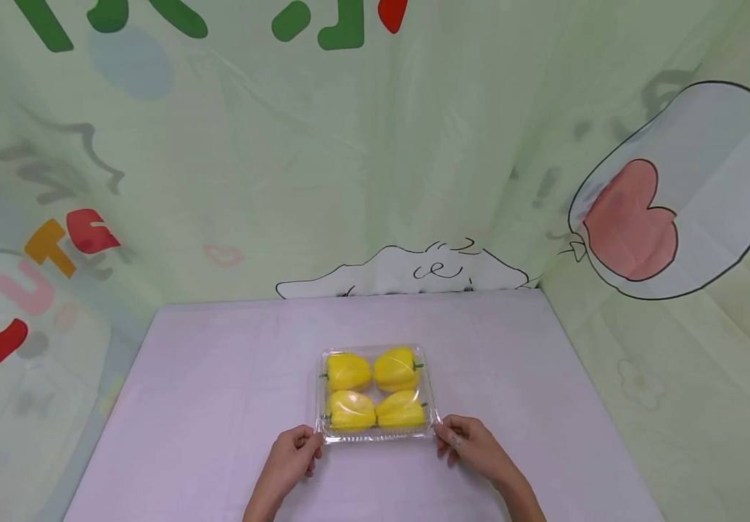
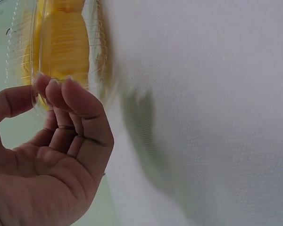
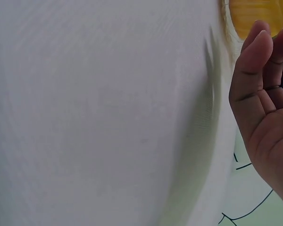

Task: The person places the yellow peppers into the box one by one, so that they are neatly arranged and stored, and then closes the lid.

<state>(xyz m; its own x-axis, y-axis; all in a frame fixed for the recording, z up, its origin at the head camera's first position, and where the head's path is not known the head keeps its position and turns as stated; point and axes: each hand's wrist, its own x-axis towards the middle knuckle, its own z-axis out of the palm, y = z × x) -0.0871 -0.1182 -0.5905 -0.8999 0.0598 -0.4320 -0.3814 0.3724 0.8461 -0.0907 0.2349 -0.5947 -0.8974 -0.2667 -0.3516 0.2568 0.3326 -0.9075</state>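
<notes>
A clear plastic clamshell box (image 1: 378,437) with several yellow bell peppers (image 1: 396,370) inside lies on the table in the head view, its lid down over them. My left hand (image 1: 292,458) pinches the rim at the near left corner. In the left wrist view, the thumb and curled fingers (image 2: 87,113) of that hand meet at the edge of the box. At the near right corner, my right hand (image 1: 473,444) pinches the rim between thumb and fingers. The right wrist view shows its curled fingers (image 3: 250,75) by the box, with the thumb out of frame.
A pale cloth covers the table (image 1: 218,406). Light green printed curtain (image 1: 283,159) hangs behind it and along both sides, with letters and a heart balloon drawing (image 1: 632,221) on it.
</notes>
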